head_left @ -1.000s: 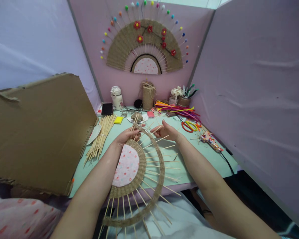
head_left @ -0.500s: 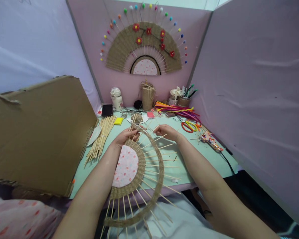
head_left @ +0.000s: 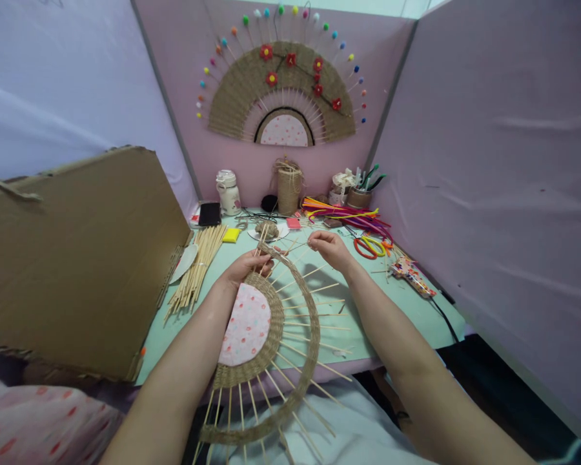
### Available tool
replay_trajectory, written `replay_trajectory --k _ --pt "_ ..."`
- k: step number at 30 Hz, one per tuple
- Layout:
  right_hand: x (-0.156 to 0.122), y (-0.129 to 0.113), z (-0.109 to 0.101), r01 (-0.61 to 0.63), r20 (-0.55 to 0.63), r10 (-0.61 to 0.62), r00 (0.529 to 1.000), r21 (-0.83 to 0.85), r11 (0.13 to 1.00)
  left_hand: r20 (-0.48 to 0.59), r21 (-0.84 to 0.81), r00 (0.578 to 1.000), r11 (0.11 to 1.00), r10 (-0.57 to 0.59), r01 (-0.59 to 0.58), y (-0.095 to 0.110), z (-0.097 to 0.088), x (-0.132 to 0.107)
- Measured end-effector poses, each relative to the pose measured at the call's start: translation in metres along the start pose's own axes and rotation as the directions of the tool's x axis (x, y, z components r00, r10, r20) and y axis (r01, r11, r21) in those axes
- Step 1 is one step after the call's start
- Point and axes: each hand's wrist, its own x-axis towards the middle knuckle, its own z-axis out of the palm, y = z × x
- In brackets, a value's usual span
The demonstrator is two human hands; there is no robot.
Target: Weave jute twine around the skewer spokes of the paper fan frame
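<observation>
A half-made fan (head_left: 297, 336) lies on the mint table and over my lap: thin wooden sticks radiate from a pink floral half-disc (head_left: 246, 326), crossed by two woven jute bands. My left hand (head_left: 246, 263) grips the fan's far end, fingers closed around the sticks and jute. My right hand (head_left: 328, 248) is raised just beyond the outer band, fingers pinched on a thin jute strand that runs back to the weaving.
A large cardboard sheet (head_left: 72, 258) leans at the left. Loose wooden sticks (head_left: 197, 266) lie beside it. At the back stand a white jar (head_left: 228, 191), a jute spool (head_left: 289, 186), pipe cleaners (head_left: 348, 216), orange scissors (head_left: 370, 245) and a glue gun (head_left: 411, 271). A finished fan (head_left: 283, 97) hangs on the wall.
My right hand has risen and moved away from me, pulling the strand. My left hand has stayed on the fan's far end.
</observation>
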Motion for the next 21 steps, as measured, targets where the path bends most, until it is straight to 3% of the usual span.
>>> replay_trajectory --k 7,12,16,21 --pt "-0.003 -0.004 -0.001 0.051 0.01 -0.051 0.999 -0.092 0.994 -0.044 -0.013 0.999 1.0 0.022 -0.023 0.01 -0.003 -0.005" --pt "-0.003 0.004 0.003 -0.1 0.086 0.095 0.992 0.049 0.994 -0.04 -0.011 0.997 0.998 0.059 -0.06 0.021 0.001 -0.012" --pt "-0.006 0.01 0.012 -0.256 0.212 0.24 0.947 0.055 0.965 -0.069 -0.037 0.99 0.992 0.122 -0.125 0.024 0.004 -0.014" --pt "-0.009 0.009 0.018 -0.287 0.385 0.296 0.874 -0.083 0.954 -0.081 -0.054 0.99 0.991 0.114 -0.119 0.024 0.004 -0.014"
